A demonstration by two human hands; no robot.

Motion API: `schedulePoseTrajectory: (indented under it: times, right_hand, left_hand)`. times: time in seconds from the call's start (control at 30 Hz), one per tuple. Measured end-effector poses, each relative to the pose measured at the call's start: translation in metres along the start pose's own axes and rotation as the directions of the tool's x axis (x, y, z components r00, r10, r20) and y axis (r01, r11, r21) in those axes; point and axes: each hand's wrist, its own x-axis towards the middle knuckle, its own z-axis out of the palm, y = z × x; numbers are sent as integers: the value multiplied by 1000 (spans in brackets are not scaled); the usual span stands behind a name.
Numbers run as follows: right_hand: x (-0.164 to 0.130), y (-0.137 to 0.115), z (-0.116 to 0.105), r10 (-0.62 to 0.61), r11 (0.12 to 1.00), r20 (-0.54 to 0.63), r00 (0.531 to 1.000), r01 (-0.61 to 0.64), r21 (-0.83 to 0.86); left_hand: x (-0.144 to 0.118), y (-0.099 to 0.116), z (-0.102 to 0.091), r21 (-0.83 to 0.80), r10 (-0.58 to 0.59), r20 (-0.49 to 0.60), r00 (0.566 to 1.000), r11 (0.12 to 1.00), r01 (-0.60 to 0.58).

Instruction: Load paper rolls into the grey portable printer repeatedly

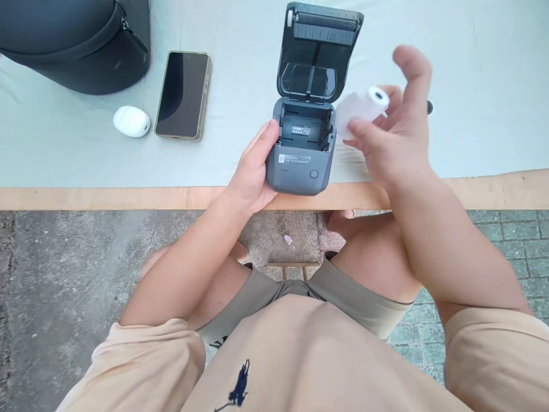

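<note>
A dark grey label printer (299, 171) with its lid (318, 54) raised is held by my left hand (255, 166), whose fingers wrap round its left side. The printer's paper bay shows no roll inside. Just to the right of the bay, my right hand (397, 126) pinches a white paper roll (358, 110) between thumb and fingers, with the index finger lifted away. The roll's near end shows a dark core hole, and its far side is blurred. Whether the roll touches the printer's edge I cannot tell.
On the pale tablecloth lie a smartphone (183, 94) and a white oval earbud case (131, 121). A black zippered bag (90, 51) stands at the back left. A small dark round thing (429, 107) shows behind my right hand. The wooden table edge (107, 198) runs close to my knees.
</note>
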Motion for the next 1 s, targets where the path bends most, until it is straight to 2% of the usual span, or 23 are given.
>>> schedulePoseTrajectory:
  times: [0.07, 0.13, 0.17, 0.23, 0.3, 0.37, 0.43, 0.47, 0.5, 0.6, 0.73, 0.83, 0.9, 1.0]
  right_hand:
    - [1, -1, -2, 210, 944, -7, 978, -201, 262]
    - [1, -2, -3, 363, 838, 82, 928, -364, 407]
    - [1, -4, -3, 394, 812, 110, 913, -402, 423]
    - [-1, -12, 0, 382, 845, 75, 921, -381, 376]
    - [-5, -24, 6, 266, 934, -3, 964, -257, 247]
    - [-11, -39, 13, 55, 995, -33, 998, -52, 90]
    - [-15, -52, 19, -132, 991, -23, 991, 131, -11]
    - [-17, -56, 21, -186, 982, -24, 982, 185, -25]
    - [-17, -59, 22, -208, 978, -26, 978, 208, -19]
    - [-16, -58, 18, -160, 986, -21, 987, 161, 34]
    - [-15, -55, 9, -152, 988, -3, 988, 152, -1]
    - [-17, -60, 8, -308, 945, -24, 951, 303, -125]
    - [-19, -66, 13, -456, 868, -55, 888, 429, -250]
    - [-19, -76, 26, -587, 753, -1, 810, 545, -367]
  left_hand:
    - [0, 0, 1, -13, 9, 8, 1000, 1000, -9]
    - [0, -1, 0, -26, 23, 29, 999, 999, -22]
    - [0, -2, 0, -30, 25, 40, 999, 999, -24]
    - [1, -2, -2, -35, 24, 51, 998, 999, -22]
    - [1, -3, -4, -36, 20, 53, 998, 999, -18]
    - [1, -4, -6, -29, 22, 53, 998, 999, -20]
    - [1, -4, -6, -19, 25, 54, 998, 1000, -24]
    - [1, -4, -6, -14, 27, 52, 998, 1000, -26]
    - [0, -4, -5, -10, 28, 46, 999, 1000, -27]
    - [0, -3, -4, 4, 18, 18, 1000, 1000, -18]
    - [-1, -2, -4, 19, 8, 24, 1000, 1000, -8]
    - [-3, -3, -2, 31, 34, 26, 999, 999, -35]
    - [-5, -3, 1, 40, 48, 12, 999, 998, -49]
    - [-7, -3, 6, 51, 49, -4, 999, 997, -49]
